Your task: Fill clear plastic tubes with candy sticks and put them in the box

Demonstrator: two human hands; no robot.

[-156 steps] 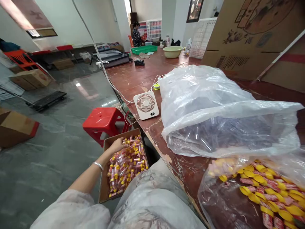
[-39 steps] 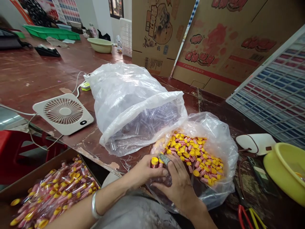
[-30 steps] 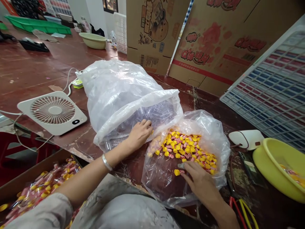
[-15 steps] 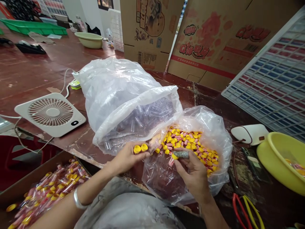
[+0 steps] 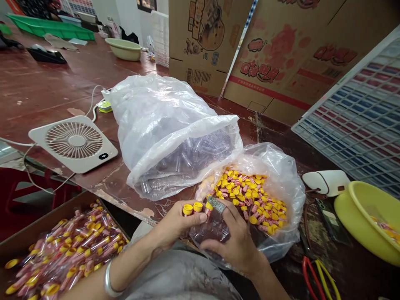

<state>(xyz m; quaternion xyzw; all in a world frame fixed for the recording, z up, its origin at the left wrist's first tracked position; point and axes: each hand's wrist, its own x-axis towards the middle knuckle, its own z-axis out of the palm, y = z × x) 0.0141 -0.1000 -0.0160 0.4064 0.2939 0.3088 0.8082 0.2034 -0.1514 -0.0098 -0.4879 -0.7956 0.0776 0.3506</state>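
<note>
My left hand (image 5: 175,227) is closed around a few clear tubes with yellow caps (image 5: 193,207), held upright at the table's near edge. My right hand (image 5: 233,239) is closed beside it, its taped forefinger pressing a yellow cap onto another tube there. Just behind my hands lies an open plastic bag of yellow caps and red-and-white candies (image 5: 253,198). A larger clear bag of empty tubes (image 5: 175,133) lies to its left.
A cardboard box of filled yellow-capped tubes (image 5: 68,250) sits low at the left. A white desk fan (image 5: 75,141) lies on the brown table (image 5: 46,91). A yellow basin (image 5: 368,221), a white case (image 5: 326,182), cardboard cartons (image 5: 281,54) and a gridded tray (image 5: 359,121) stand at the right.
My two hands have come together near the table edge; half a second ago they were slightly apart, the right bringing a cap from the bag. The view has shifted a little.
</note>
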